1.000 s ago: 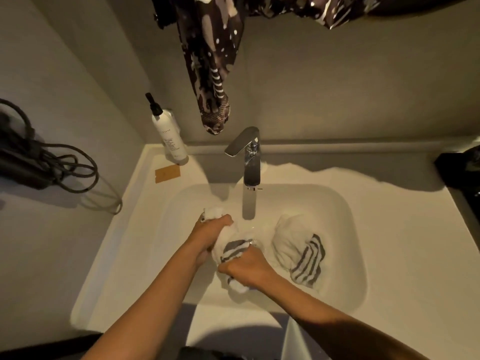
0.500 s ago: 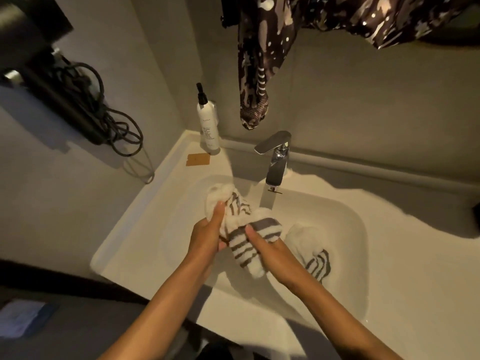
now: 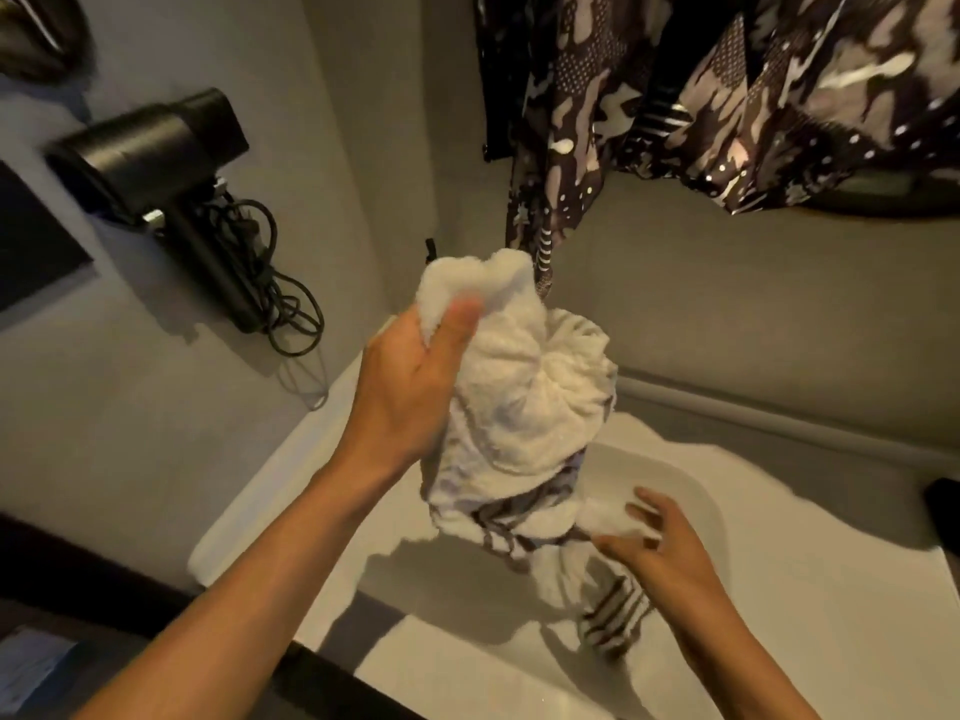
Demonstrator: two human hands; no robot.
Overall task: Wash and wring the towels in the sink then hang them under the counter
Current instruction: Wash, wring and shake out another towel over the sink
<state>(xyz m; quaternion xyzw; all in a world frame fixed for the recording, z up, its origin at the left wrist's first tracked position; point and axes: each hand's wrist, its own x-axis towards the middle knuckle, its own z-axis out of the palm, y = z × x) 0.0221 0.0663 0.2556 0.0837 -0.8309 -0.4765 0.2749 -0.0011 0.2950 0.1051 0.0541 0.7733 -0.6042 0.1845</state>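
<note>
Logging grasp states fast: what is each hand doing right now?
Left hand: closed on the bunched towel, lifted above the sink.
Right hand: open, fingers spread on the towel's lower end.

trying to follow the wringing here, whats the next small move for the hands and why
Probably bring the right hand up to grip the lower, striped end of the towel. The left hand holds the bunched top raised above the sink, while the right hand's fingers are spread open below it, so a twist needs a second grip.
</note>
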